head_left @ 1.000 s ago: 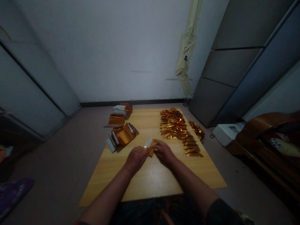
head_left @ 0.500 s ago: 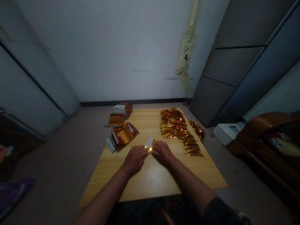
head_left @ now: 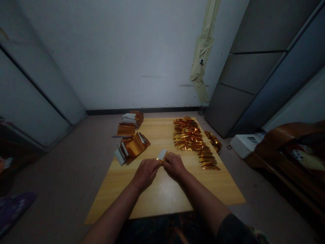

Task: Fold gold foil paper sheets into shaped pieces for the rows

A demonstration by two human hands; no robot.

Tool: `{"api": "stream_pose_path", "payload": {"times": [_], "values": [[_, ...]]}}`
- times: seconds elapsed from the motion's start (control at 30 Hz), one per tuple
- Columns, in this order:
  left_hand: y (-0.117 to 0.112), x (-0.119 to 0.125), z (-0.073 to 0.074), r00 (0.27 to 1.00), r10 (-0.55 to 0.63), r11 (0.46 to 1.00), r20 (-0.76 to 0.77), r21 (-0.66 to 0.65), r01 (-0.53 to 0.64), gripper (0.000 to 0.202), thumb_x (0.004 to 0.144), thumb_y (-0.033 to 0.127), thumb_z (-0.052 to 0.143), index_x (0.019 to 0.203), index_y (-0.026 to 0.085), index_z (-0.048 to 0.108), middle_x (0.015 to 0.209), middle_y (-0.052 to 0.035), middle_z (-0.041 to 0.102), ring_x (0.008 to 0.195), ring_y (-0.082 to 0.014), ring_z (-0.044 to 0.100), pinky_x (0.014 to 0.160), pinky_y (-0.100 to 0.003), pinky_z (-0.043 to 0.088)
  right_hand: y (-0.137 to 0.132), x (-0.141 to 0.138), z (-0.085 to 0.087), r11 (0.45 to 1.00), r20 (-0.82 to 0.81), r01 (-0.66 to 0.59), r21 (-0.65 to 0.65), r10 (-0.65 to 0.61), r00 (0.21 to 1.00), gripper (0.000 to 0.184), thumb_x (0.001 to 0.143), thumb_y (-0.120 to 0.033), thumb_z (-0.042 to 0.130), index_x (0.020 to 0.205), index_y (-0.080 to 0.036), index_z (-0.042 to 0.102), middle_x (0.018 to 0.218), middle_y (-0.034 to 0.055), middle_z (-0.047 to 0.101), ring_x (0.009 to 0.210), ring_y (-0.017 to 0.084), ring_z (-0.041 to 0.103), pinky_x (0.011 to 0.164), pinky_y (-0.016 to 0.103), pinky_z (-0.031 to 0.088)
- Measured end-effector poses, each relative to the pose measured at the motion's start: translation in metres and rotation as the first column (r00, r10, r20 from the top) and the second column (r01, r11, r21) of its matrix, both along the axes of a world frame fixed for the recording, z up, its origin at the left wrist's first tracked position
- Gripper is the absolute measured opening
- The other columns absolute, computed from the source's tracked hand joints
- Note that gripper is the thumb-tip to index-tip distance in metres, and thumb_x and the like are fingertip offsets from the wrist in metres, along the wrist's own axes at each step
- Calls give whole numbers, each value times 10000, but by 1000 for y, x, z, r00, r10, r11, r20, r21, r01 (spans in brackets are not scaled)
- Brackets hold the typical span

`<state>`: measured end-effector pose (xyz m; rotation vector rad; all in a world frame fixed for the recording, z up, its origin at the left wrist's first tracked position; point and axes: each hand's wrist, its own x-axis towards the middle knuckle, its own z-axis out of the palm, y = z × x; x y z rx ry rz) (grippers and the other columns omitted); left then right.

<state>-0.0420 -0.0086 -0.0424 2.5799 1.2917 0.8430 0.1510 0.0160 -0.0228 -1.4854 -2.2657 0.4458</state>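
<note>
The left hand (head_left: 146,174) and right hand (head_left: 174,166) both grip a folded gold foil strip (head_left: 163,156) over the mid-table; a loose pinch could drop or crease it; a stray wrist could scatter the foil rows (head_left: 189,135) just beyond on the wooden table (head_left: 162,193).

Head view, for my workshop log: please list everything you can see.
Wooden table: one, yellow, mid-floor
Folded foil pieces: many, gold, in rows on the table's right
Foil bundles: three piles, gold and white, on the table's left
Foil heap: one, gold, at the table's right edge
Box: one, white, floor at right
Cabinet: one, grey, right side
Taped strip: one, pale yellow, back wall
Slipper: one, purple, floor at lower left
Small foil piece: one, gold and white, between the hands
Left hand: one, pinching the foil piece
Right hand: one, pinching the foil piece
</note>
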Motion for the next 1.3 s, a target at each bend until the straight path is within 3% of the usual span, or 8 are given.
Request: {"api": "stream_pose_path", "payload": {"times": [0.2, 0.53, 1.07, 1.3], "values": [[-1, -2, 0, 998, -66, 997, -18, 42, 67, 293, 927, 191, 484, 1179, 256, 618, 1191, -61, 692, 1133, -210, 617, 932, -394, 477, 2, -1, 1, 1000, 14, -9, -14, 9, 1000, 135, 901, -246, 543, 815, -183, 625, 891, 22, 609, 821, 151, 497, 703, 279, 242], [0, -2, -5, 997, -69, 994, -46, 80, 73, 303, 901, 178, 513, 1171, 244, 635, 1203, -64, 690, 1134, -223, 616, 924, -412, 490, 3, -4, 0, 1000, 51, 8, -26, -6, 999, 131, 916, -231, 491, 893, -181, 610, 971, 39, 622, 893, 160, 507, 731, 276, 253], [-5, 5, -6, 996, 26, 999, -81, 36, -24, 291, 878, 182, 542, 1146, 229, 645, 1210, -69, 683, 1126, -233, 606, 950, -424, 466, 3, -8, -1, 999, 125, 36, 11, -37, 991, 117, 908, -243, 511, 916, -181, 610, 985, 55, 623, 885, 174, 522, 729, 286, 283], [-7, 11, -1, 987, 64, 998, -149, 21, -62, 254, 862, 197, 567, 1096, 226, 661, 1209, -66, 677, 1120, -247, 603, 934, -442, 472, 5, -4, -14, 998, -8, 60, 32, -59, 998, 95, 845, -135, 502, 842, -186, 583, 916, 33, 584, 839, 164, 493, 709, 272, 284]]}}
